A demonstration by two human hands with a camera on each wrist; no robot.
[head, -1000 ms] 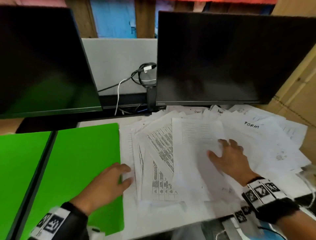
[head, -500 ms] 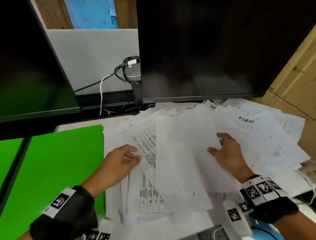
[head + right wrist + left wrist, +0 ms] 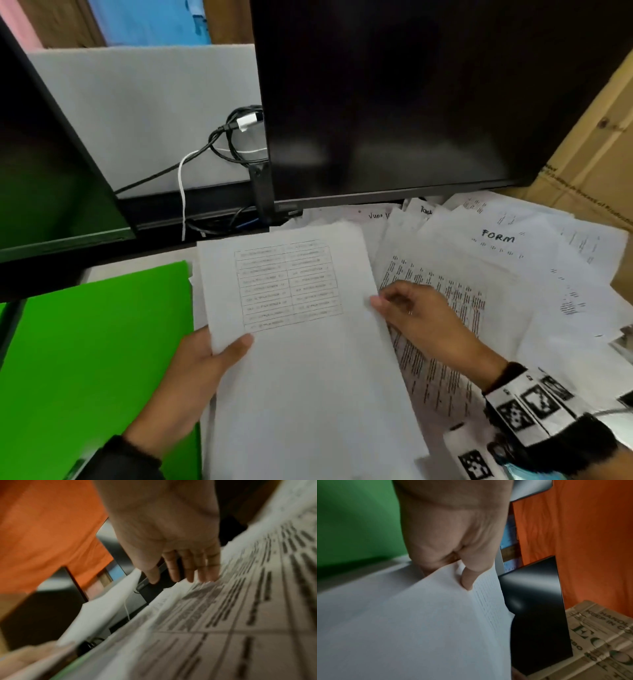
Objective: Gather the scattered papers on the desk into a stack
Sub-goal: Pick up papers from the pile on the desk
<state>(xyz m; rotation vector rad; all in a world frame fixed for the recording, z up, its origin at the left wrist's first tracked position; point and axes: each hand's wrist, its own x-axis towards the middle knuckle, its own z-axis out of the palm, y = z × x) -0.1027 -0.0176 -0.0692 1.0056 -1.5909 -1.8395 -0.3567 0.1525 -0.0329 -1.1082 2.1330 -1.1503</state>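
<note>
My left hand (image 3: 233,346) grips a bundle of white sheets (image 3: 308,359) by its left edge, thumb on top, and holds it tilted above the desk. The top sheet bears a printed table. In the left wrist view the thumb (image 3: 467,581) presses into that bundle (image 3: 402,628). The right hand (image 3: 387,301) is at the bundle's right edge with fairly straight fingers. Its fingertips (image 3: 202,577) touch the loose papers (image 3: 240,615), and I cannot tell whether the thumb touches the bundle. More loose papers (image 3: 496,274) fan out to the right under the monitor, overlapping at odd angles.
A green mat (image 3: 96,359) covers the desk to the left of the papers. Two dark monitors (image 3: 411,102) (image 3: 41,171) stand at the back, with cables (image 3: 233,144) between them. A cardboard box (image 3: 599,154) borders the papers on the right.
My left hand has left the pile's left side and taken up a bundle of sheets, lifting it. The right hand moved from flat on the pile to the bundle's right edge.
</note>
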